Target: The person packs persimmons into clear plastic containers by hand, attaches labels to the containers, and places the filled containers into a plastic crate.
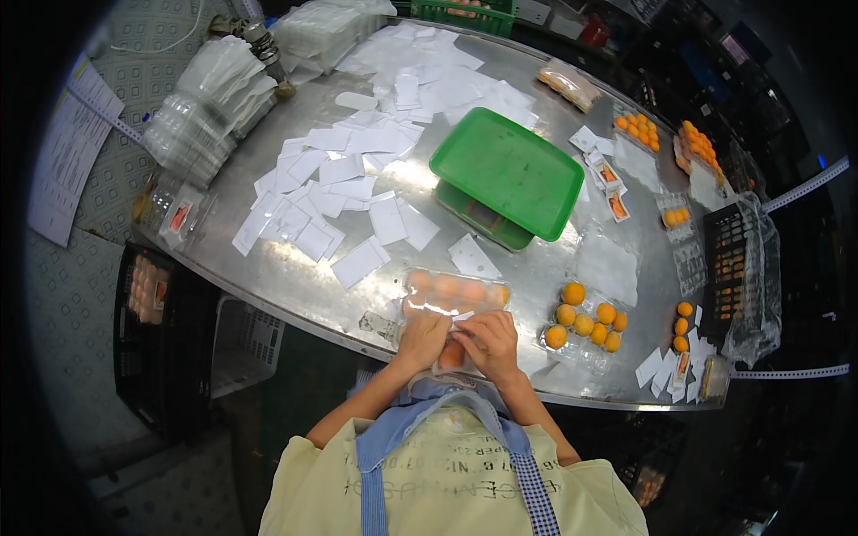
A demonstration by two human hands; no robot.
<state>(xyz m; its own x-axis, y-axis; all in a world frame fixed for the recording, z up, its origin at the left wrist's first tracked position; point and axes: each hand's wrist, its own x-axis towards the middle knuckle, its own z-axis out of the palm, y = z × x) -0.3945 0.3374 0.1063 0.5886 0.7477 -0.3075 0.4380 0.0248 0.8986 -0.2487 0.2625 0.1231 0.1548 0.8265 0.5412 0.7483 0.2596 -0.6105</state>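
At the table's front edge lies a clear plastic pack (447, 288) with orange fruit under its lid. My left hand (422, 341) rests on the near side of this pack, its fingers bent together; what they grip, if anything, is hidden. Just to its right, my right hand (490, 344) pinches a small white paper (461, 318) over the pack. One reddish-orange fruit (451, 355) shows between the two hands. Right of the hands, several loose orange fruits (584, 325) sit in an open clear tray.
A green tray (509, 170) sits on a scale in the middle of the metal table (295, 290). White papers (344, 170) spread to the left. Stacked clear containers (192, 125) stand at the far left. A black crate (735, 259) is on the right, with more fruit trays (636, 129) behind.
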